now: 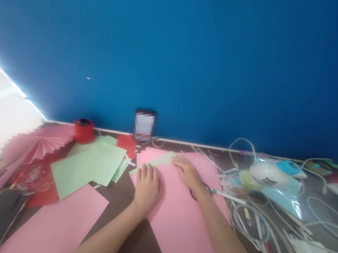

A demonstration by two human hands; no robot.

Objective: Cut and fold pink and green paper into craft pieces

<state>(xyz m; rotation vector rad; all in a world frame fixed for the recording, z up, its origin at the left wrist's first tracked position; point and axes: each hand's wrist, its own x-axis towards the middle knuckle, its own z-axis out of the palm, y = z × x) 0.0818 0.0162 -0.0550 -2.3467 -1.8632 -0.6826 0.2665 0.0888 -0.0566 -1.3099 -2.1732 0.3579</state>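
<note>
My left hand (pixel 147 187) is closed, its bent fingers pressing on the left part of a narrow pale green paper strip (pixel 162 159). At the strip's right end, the fingers of my right hand (pixel 188 174) rest close together on the paper. Beneath both hands lie large pink paper sheets (pixel 179 225), loosely stacked. Dark loops (pixel 208 188), which look like scissor handles, show partly from under my right wrist. How the strip sits beneath my left fingers is hidden.
Left are green sheets (pixel 88 165), a pink sheet (pixel 53 239), a phone (pixel 2 217), a pleated pink paper fan (pixel 40 140) and a red round object (pixel 84 131). Tangled white cables (pixel 255 227) and plastic-wrapped items (pixel 270 173) lie right. A blue wall (pixel 193 56) stands behind.
</note>
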